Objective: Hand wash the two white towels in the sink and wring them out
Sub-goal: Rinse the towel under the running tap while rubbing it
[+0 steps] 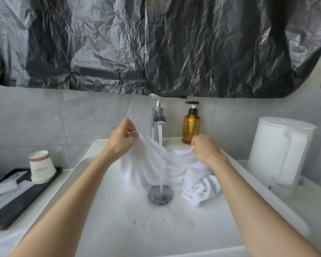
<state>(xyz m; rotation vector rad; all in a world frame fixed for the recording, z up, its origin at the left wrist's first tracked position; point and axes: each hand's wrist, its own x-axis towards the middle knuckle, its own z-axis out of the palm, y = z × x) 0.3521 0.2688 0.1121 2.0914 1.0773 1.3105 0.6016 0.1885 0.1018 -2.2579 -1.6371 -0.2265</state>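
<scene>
I hold a white towel (152,164) spread by its top edge over the white sink (119,229). My left hand (120,140) pinches its left corner. My right hand (204,149) grips its right corner. Water runs from the chrome faucet (157,117) onto the sagging middle of the towel and down to the round metal drain (160,195). A second white towel (200,186) lies twisted in a bundle in the basin, right of the drain and below my right hand.
An amber soap pump bottle (190,125) stands right of the faucet. A white kettle (280,154) sits on the right counter. On the left, stacked paper cups (42,166) stand on a black tray (11,206). Black plastic sheeting (156,43) hangs above.
</scene>
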